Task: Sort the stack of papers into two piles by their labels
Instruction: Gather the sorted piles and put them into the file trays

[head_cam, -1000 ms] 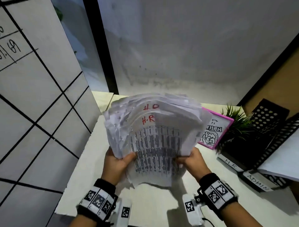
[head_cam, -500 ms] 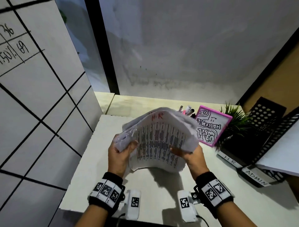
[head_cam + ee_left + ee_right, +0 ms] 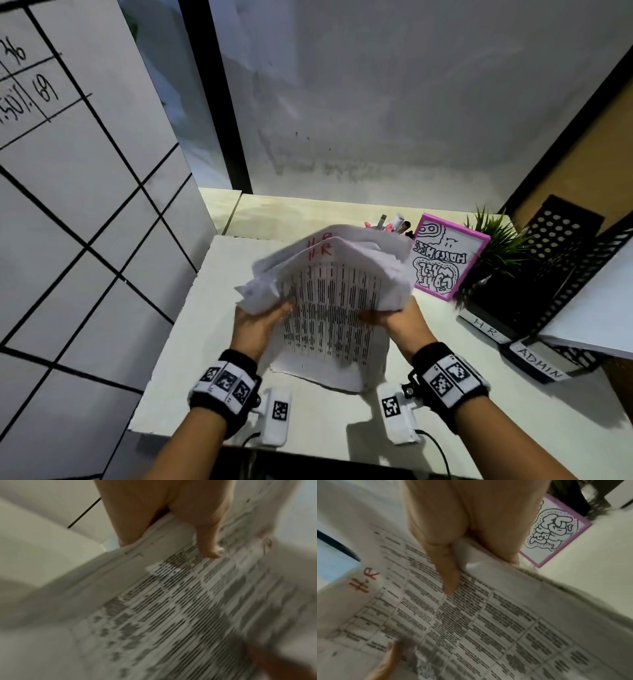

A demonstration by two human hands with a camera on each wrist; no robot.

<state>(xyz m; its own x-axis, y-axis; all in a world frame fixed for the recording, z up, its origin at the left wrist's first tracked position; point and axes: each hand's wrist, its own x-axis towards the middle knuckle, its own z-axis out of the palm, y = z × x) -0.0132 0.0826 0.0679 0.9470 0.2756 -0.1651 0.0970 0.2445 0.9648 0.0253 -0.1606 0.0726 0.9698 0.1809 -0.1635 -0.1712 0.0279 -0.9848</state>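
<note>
Papers: the stack of papers is up off the white desk, held between both hands in front of the person, top edges flopping forward and fanned so the red "H.R" marks on the front sheets show. My read: it is held tilted like this to check labels before anything gets dealt out.
Desk: white top, wall close behind, stack above its middle; no sorted pile lies on it yet, so the sort looks barely begun.
Trays: black mesh trays stand well to the right, their fronts tagged "H R" and "ADMIN" — likely the two destinations.
Frame: a pink-framed doodle picture leans just right of the stack, with a potted plant beside it and pens poking up behind the sheets.
Left hand: the left hand grips the stack's left edge, thumb pressed flat on the printed table, fingers behind the sheets. It bears the bundle.
Right hand: the right hand pinches the right edge, thumb on the front sheet, fingers tucked behind; a good spot, I judge, for peeling one page off.
Label: red "H.R" sits at the front sheet's top corner, plain to read in the right wrist view.
</note>
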